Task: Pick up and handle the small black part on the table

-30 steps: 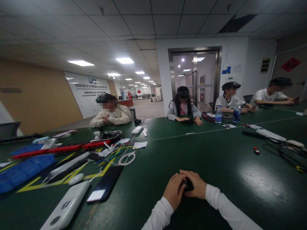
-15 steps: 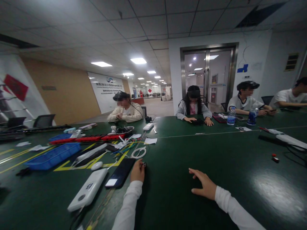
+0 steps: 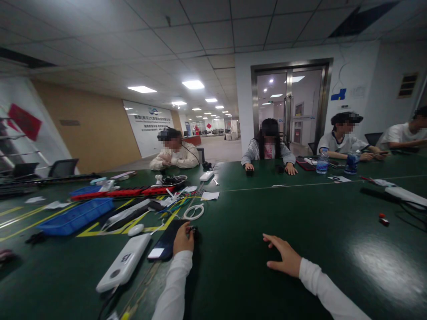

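My left hand (image 3: 183, 240) is closed around a small dark object (image 3: 192, 230) whose kind I cannot make out; most of it is hidden by my fingers. That hand sits low over the right part of a black phone (image 3: 167, 242) with a white label on its near end. Left of the phone lies a white power bank (image 3: 125, 262) with a cable at its near end. My right hand (image 3: 283, 254) is over the green table (image 3: 233, 275) with its fingers apart, holding nothing.
A blue tray (image 3: 78, 218), a coiled white cable (image 3: 194, 212), a white round piece (image 3: 135, 230) and tangled wires lie to the left. Bottles (image 3: 322, 162) stand at the back right. A small red-and-black item (image 3: 383, 220) is far right. Several people sit across the table.
My left hand has shifted left with the small object, onto the phone's edge. My right hand stays put. The person across now has their hands apart, each by a separate dark object.
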{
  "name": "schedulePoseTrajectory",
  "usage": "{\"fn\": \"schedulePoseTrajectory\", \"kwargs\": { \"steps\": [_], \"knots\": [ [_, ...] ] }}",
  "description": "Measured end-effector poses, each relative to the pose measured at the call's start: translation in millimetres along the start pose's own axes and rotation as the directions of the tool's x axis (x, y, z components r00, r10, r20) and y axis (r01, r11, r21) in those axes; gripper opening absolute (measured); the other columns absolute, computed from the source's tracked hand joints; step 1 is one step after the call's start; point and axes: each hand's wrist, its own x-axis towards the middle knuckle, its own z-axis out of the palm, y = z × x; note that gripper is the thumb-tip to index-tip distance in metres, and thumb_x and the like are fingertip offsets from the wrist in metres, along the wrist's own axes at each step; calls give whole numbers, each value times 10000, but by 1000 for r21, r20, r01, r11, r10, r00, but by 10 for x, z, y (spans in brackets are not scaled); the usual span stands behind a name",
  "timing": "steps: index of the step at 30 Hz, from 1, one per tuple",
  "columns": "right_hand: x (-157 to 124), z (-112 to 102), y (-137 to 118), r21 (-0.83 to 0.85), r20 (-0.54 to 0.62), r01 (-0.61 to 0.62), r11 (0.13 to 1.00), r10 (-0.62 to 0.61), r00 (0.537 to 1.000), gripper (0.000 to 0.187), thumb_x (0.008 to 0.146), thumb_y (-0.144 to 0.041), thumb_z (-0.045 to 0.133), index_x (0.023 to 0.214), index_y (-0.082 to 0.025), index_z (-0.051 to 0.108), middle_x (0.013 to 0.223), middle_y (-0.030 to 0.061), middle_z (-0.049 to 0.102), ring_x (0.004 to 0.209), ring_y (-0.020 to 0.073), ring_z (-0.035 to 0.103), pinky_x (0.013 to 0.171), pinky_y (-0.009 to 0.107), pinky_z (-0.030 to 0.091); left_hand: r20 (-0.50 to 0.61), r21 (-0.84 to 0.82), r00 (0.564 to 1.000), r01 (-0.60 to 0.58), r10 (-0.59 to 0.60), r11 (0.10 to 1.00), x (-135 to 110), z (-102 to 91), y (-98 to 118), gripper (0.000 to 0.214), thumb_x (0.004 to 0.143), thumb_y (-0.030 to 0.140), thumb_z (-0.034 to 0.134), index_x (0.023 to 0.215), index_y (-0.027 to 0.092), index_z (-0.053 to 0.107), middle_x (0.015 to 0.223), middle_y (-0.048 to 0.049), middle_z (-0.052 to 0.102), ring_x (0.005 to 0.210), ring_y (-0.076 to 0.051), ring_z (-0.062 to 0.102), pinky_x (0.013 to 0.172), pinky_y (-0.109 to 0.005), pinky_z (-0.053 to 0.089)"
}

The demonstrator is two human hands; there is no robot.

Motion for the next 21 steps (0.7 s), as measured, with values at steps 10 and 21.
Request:
{"fn": "schedulePoseTrajectory", "kwargs": {
  "steps": [10,21],
  "knots": [
    [7,9,37,5,-4,9,1000,-9,1000,668,720,-404,567,1291,-289,241,1228,14,414,1079,220,422,915,364,349,92,63,994,-66,60,996,2,28,-56,358,714,179,433,1070,171,474,921,-44,592,812,-137,577,793,-265,448],
    [23,33,53,-28,-25,48,998,-49,999,662,711,-377,574,1285,-265,264,1220,30,431,1044,213,452,920,356,332,158,101,984,-103,86,990,-22,-40,14,346,745,155,398,1081,190,476,1012,-48,570,895,-135,560,815,-254,433]
  ]
}}
